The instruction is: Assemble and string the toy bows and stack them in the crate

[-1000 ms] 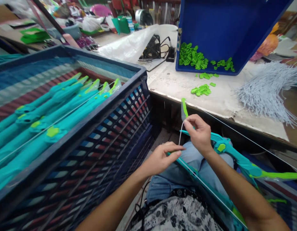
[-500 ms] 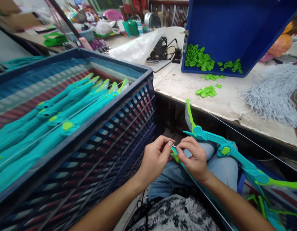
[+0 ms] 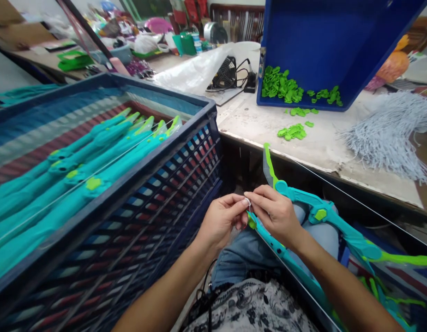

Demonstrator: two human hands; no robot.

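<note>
My left hand (image 3: 220, 219) and my right hand (image 3: 276, 212) meet above my lap. Both pinch a small loop of white string (image 3: 248, 201) between thumb and fingertips. Just under the fingers is the green tip of a teal toy bow (image 3: 285, 253), which slants down across my lap to the lower right, its string alongside. Part of that bow is hidden by my right hand and forearm. A second teal toy bow (image 3: 348, 230), with green limb ends and a taut white string, lies beyond my right hand.
A dark blue plastic crate (image 3: 165, 180) on the left holds several teal toy bows (image 3: 95, 157). On the white table (image 3: 244, 115) a blue bin (image 3: 324, 50) lies on its side with green plastic pieces (image 3: 282, 85). White strings (image 3: 389, 129) are heaped at right, and a black fan (image 3: 224, 74) stands behind.
My right fingers have moved up and over toward the left thumb, and the string loop has turned between them. The view has shifted slightly.
</note>
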